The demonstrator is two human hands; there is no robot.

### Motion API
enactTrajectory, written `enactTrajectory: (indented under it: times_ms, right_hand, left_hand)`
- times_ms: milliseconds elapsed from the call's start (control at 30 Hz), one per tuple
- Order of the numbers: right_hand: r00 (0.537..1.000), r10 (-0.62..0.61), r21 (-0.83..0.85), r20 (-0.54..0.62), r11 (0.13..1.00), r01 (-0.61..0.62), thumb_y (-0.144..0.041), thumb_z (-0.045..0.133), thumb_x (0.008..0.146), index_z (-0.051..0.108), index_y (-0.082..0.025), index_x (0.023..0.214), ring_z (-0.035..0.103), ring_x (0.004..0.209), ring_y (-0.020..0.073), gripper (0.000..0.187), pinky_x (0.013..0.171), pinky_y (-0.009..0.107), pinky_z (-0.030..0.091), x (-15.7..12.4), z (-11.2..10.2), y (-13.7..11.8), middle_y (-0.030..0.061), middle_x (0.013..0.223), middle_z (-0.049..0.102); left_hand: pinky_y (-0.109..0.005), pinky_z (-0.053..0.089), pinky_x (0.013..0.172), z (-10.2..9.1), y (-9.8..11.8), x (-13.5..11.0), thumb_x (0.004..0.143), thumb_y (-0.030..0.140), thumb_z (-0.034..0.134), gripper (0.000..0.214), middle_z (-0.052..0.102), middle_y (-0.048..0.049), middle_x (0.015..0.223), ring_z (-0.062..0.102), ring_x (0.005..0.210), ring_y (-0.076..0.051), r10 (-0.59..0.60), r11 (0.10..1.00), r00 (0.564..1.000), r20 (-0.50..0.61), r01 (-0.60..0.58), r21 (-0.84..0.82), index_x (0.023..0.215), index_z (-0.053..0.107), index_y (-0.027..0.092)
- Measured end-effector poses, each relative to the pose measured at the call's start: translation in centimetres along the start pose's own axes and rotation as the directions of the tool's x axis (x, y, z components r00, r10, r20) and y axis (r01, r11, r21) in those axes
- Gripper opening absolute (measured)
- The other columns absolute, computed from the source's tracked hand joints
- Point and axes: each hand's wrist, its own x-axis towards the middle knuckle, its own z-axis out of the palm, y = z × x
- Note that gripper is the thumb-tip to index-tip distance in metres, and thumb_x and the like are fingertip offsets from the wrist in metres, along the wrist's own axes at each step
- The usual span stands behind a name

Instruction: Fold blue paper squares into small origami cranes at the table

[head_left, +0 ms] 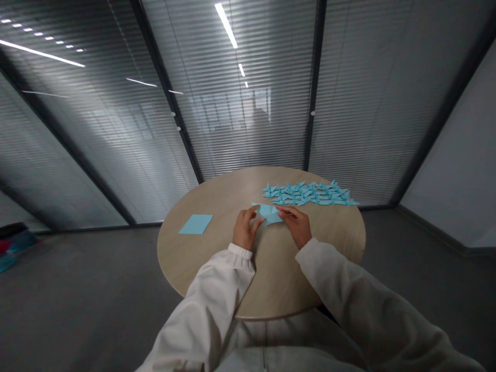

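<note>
A partly folded light blue paper (268, 212) lies on the round wooden table (217, 258) in front of me. My left hand (245, 229) rests at its left edge with fingers curled and the fingertips pinching the paper. From the right, my right hand (297, 223) presses on the same sheet with its fingers closed on the edge. Both arms wear cream sleeves. Just beyond the hands lie several finished blue paper cranes (308, 193) in rows.
A flat stack of blue square paper (196, 223) lies on the table's left side. Glass walls with shut blinds (248, 103) stand behind the table. Grey floor surrounds it; dark and blue bags (13, 240) lie at far left.
</note>
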Motion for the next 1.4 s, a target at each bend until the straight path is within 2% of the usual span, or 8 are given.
enactTrajectory:
  times_ms: [100,200,633,967,1067,1167,1233,1400]
  right_hand:
    - [1.0,0.015,0.028,0.007,0.999,-0.015,-0.037,0.06,0.074,0.069,-0.021,0.093,0.061,0.086,0.0189,0.026,0.077,0.033,0.049,-0.1,0.1,-0.1,0.0055,0.095,0.067]
    - [1.0,0.024,0.043,0.02,0.999,-0.025,-0.037,0.062,0.073,0.069,-0.021,0.091,0.062,0.084,0.0192,0.025,0.079,0.034,0.049,-0.1,0.3,0.0,0.0053,0.093,0.068]
    - [0.999,0.005,-0.008,0.047,1.0,-0.005,-0.036,0.065,0.071,0.071,-0.02,0.088,0.063,0.082,0.0193,0.023,0.078,0.034,0.05,-0.1,0.2,-0.6,0.0054,0.089,0.069]
    - [0.998,-0.059,-0.043,0.024,0.997,0.06,-0.039,0.062,0.073,0.071,-0.023,0.086,0.062,0.08,0.0188,0.023,0.074,0.034,0.05,-0.2,0.3,-0.9,0.005,0.086,0.068]
    - [0.998,-0.055,-0.051,0.04,0.997,0.057,-0.039,0.062,0.073,0.071,-0.022,0.088,0.061,0.081,0.0185,0.024,0.074,0.033,0.05,-0.2,0.3,-0.9,0.0053,0.087,0.067]
    - [0.998,-0.019,-0.046,0.054,0.999,0.022,-0.038,0.064,0.071,0.069,-0.022,0.092,0.061,0.078,0.0178,0.028,0.072,0.032,0.051,-0.3,0.3,-0.6,0.0053,0.088,0.067]
    - [0.998,0.002,-0.053,0.062,0.999,0.001,-0.038,0.065,0.07,0.068,-0.021,0.096,0.061,0.076,0.0174,0.031,0.072,0.032,0.051,-0.3,0.3,-0.4,0.0051,0.086,0.066]
    - [0.995,0.024,-0.109,0.097,0.994,-0.014,-0.038,0.065,0.069,0.065,-0.022,0.102,0.061,0.076,0.0172,0.036,0.074,0.033,0.05,-0.5,0.4,-0.1,0.0043,0.085,0.067]
  left_hand:
    - [-0.031,0.048,0.08,0.4,0.0,-0.3,0.078,0.032,0.059,0.043,0.061,-0.0045,0.093,0.059,0.08,-0.015,0.008,0.997,0.997,0.082,-0.001,-0.077,0.119,0.05,0.023]
    - [-0.029,0.049,0.079,0.5,0.1,-0.4,0.078,0.03,0.059,0.041,0.064,-0.0031,0.092,0.062,0.078,-0.014,-0.019,0.988,0.994,0.11,0.035,-0.147,0.117,0.051,0.023]
    - [-0.029,0.051,0.079,0.0,0.2,-0.2,0.078,0.032,0.058,0.027,0.069,-0.0038,0.096,0.065,0.082,-0.016,-0.073,0.983,0.997,-0.011,0.07,-0.171,0.102,0.065,0.022]
    - [-0.033,0.05,0.082,-0.7,0.5,-0.1,0.08,0.032,0.056,0.019,0.069,-0.0037,0.092,0.064,0.085,-0.017,0.023,0.99,0.998,-0.057,-0.03,-0.137,0.091,0.069,0.023]
    - [-0.032,0.051,0.08,-0.4,0.5,0.0,0.077,0.034,0.059,0.022,0.069,-0.0041,0.091,0.064,0.083,-0.017,-0.073,0.98,0.995,-0.071,0.058,-0.191,0.094,0.068,0.023]
    - [-0.03,0.051,0.078,0.0,0.3,0.1,0.073,0.034,0.064,0.045,0.068,-0.0045,0.09,0.064,0.08,-0.015,-0.224,0.922,0.974,-0.035,0.201,-0.332,0.115,0.057,0.021]
    - [-0.029,0.051,0.078,0.4,0.2,0.1,0.071,0.033,0.066,0.057,0.068,-0.0049,0.091,0.064,0.081,-0.015,-0.268,0.869,0.963,0.028,0.254,-0.424,0.123,0.048,0.021]
    - [-0.029,0.05,0.076,0.6,-0.1,0.3,0.072,0.034,0.064,0.047,0.069,-0.0069,0.088,0.064,0.083,-0.017,-0.325,0.793,0.941,0.091,0.324,-0.516,0.114,0.054,0.016]
